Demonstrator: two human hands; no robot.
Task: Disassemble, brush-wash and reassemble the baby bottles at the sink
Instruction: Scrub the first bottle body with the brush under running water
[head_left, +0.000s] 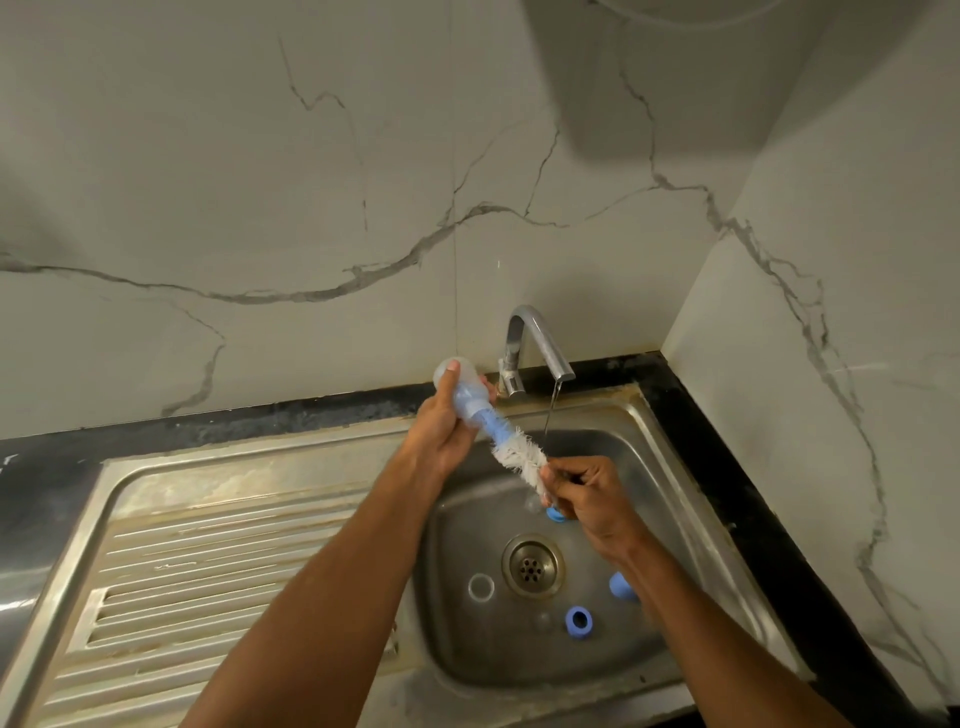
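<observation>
Nearest, on the sink (675, 670) basin floor by the drain (532, 566), lie a blue ring (578, 621), a clear ring (481, 587) and a blue cap (623, 586) partly hidden by the right forearm. Above the basin's middle, the right hand (584, 499) pinches the bristled end of the bottle brush (511, 449). Toward the basin's far left corner, the left hand (441, 423) grips the clear baby bottle (460, 387), its base tilted up and away, with the brush's blue stem in its mouth. Farthest back, the tap (535, 343) runs a thin stream.
</observation>
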